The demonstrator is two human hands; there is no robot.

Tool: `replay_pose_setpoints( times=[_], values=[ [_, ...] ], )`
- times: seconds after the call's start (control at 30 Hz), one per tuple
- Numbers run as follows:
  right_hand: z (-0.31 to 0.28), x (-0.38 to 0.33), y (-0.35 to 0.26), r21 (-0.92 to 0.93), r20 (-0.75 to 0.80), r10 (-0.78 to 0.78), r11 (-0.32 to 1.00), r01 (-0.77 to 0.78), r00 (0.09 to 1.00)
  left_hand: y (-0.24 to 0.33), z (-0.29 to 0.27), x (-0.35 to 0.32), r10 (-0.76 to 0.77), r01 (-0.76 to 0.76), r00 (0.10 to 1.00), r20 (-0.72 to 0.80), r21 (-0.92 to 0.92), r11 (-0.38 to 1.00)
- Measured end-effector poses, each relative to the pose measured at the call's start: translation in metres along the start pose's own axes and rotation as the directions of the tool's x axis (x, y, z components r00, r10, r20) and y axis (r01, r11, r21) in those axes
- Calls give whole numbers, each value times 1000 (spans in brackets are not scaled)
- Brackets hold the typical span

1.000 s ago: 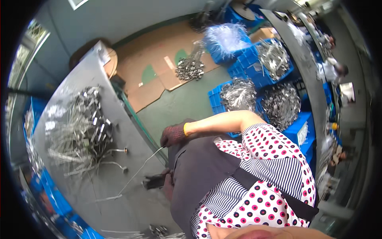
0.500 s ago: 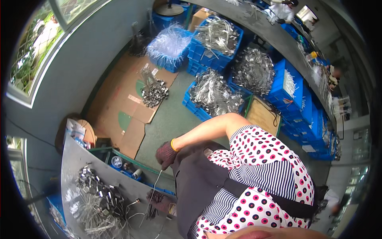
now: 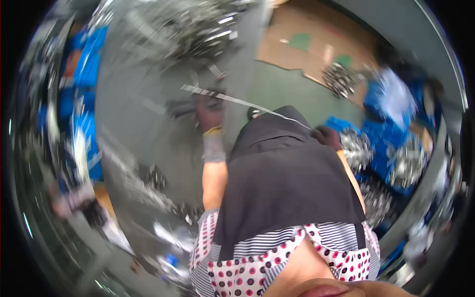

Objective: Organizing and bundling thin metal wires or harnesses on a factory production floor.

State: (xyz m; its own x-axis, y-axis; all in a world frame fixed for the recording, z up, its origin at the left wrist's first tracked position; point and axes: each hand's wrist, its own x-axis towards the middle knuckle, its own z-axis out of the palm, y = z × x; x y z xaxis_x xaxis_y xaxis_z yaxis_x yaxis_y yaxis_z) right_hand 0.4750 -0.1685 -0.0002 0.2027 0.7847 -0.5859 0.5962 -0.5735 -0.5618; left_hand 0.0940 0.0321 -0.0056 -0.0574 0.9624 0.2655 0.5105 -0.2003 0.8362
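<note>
My right hand [image 3: 326, 137], in a dark maroon knitted glove, is closed at the right side of the black apron [image 3: 287, 183]. It grips one end of a thin whitish cable [image 3: 257, 106]. The cable runs up and left, passing across my left hand, and its flatter pale end [image 3: 190, 89] lies past that hand. My left hand [image 3: 210, 111], gloved alike with a yellow band at the wrist, is over the grey table. Dark streaks [image 3: 180, 109] stick out beside its fingers; motion blur hides whether these are fingers or held strips.
A blurred heap of cables with shiny metal ends [image 3: 203, 34] lies on the grey table [image 3: 143, 114]. More bundles [image 3: 339, 79] stand by cardboard [image 3: 282, 44] on the green floor. Blue crates [image 3: 378, 128] full of cables stand at the right, and other blue crates [image 3: 89, 133] at the left.
The whole view has swung round, so the table is now at the left and the crates at the right. My hands are farther apart, with the cable stretched out between them.
</note>
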Motion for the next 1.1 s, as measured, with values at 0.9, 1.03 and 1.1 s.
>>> replay_pose_setpoints(
  times=[0.9,1.03,1.1],
  values=[
    [-14,38,0,-69,104,-54,996,61,993,-34,-97,-35,-846,-3,518,-125,-990,144],
    [-7,37,-33,-94,149,-115,987,130,982,-38,-99,-47,-864,76,500,-61,-990,115],
    [1,36,-56,-103,176,-168,977,188,970,-35,-94,-49,-854,101,516,-64,-986,135]
  ],
)
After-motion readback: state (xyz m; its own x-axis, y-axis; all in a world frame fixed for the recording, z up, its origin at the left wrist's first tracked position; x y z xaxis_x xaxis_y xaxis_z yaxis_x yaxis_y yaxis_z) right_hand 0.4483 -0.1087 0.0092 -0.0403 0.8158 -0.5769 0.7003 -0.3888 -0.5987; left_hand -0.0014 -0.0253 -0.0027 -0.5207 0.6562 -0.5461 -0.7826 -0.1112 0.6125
